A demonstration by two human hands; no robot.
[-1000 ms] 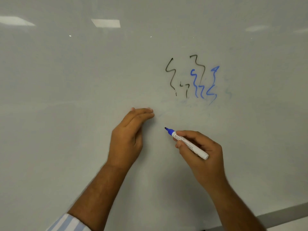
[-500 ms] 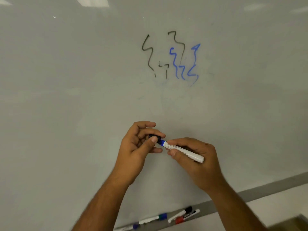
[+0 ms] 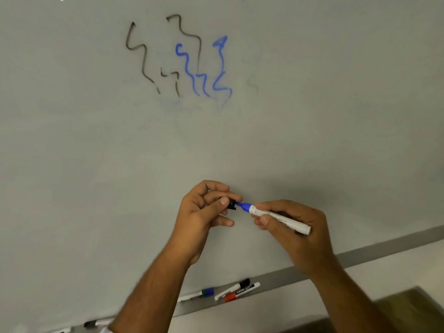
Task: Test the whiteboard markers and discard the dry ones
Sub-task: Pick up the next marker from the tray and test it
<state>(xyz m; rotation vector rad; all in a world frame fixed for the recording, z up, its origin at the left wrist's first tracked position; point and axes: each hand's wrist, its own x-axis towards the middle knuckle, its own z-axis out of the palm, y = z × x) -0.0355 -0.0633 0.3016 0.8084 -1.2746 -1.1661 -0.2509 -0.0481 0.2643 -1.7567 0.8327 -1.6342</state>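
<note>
whiteboard (image 3: 72, 152): fills most of the view; looks a bit smudgy under the scribbles
black scribbles (image 3: 141, 58): upper middle, thin and patchy near the bottom ends
blue scribbles (image 3: 192, 75): just right of the black ones, overlapping a little; bold colour
left hand (image 3: 204, 212): curled, pinching a dark cap (image 3: 231, 204) between thumb and fingers; cap mouth right at the marker's tip
blue marker (image 3: 276, 216): white barrel, blue nose pointing left into the cap; not seated all the way, blue section showing
right hand (image 3: 298, 234): wrapped round the barrel, back end sticking out past the fingers
tray (image 3: 360, 257): grey ledge along the bottom edge; spare markers (image 3: 236, 290) lying on it, black, red, blue-green ends; more at far left, blurry
</note>
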